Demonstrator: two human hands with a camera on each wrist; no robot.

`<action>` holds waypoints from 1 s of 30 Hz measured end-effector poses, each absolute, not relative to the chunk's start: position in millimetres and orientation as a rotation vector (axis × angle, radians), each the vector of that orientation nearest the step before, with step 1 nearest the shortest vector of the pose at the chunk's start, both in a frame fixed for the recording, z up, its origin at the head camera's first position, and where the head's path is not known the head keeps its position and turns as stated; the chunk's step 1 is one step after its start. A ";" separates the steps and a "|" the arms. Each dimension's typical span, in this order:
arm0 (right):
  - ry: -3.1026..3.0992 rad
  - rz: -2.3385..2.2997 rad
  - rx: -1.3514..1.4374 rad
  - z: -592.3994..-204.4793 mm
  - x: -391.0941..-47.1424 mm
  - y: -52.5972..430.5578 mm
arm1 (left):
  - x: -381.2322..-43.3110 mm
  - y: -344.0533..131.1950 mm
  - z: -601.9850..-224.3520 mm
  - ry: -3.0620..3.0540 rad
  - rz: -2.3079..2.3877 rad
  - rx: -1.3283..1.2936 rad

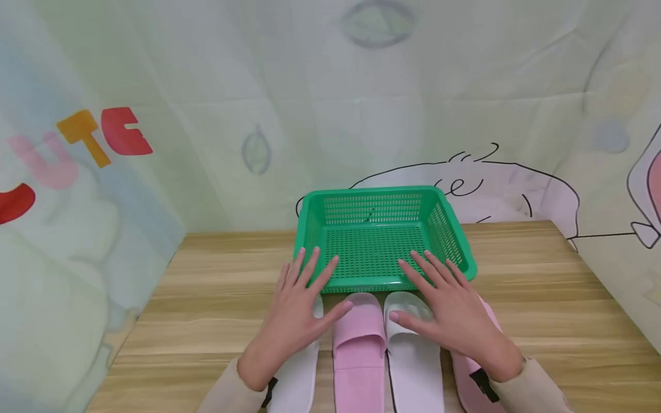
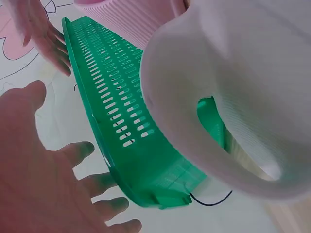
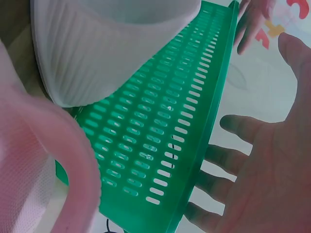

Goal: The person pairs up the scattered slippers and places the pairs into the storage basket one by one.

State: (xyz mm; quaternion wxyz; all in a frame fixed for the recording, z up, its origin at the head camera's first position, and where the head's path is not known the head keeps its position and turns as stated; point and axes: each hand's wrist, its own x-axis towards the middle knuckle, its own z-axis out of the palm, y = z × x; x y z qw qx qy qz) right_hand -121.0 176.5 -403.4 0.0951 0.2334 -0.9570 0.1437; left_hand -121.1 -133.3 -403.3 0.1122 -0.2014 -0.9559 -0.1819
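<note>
A green plastic basket [image 1: 384,282] with slotted walls stands on the table, and nothing lies inside it. In front of it several slippers are lined up side by side: a white slipper [image 1: 294,384], a pink slipper [image 1: 360,373], another white slipper [image 1: 415,367] and a pink slipper [image 1: 467,384] at the right. My left hand [image 1: 296,312] is spread above the left white slipper, fingertips near the basket's front left corner. My right hand [image 1: 449,310] is spread over the right-hand slippers, fingers by the front right rim. Both hands hold nothing.
The wooden table [image 1: 222,304] extends to both sides of the basket. Right behind it hangs a printed backdrop [image 1: 206,115] with letters and cartoon drawings, which also runs along the left and right sides.
</note>
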 end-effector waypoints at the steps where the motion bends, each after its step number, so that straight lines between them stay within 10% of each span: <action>1: -2.834 0.421 0.698 -404.2 -120.3 175.9 | -119.0 -136.0 -403.9 -2.804 -0.536 -0.591; 30: -2.768 0.450 0.754 -417.0 -117.2 177.2 | -77.5 -191.7 -418.3 -2.838 -0.592 -0.493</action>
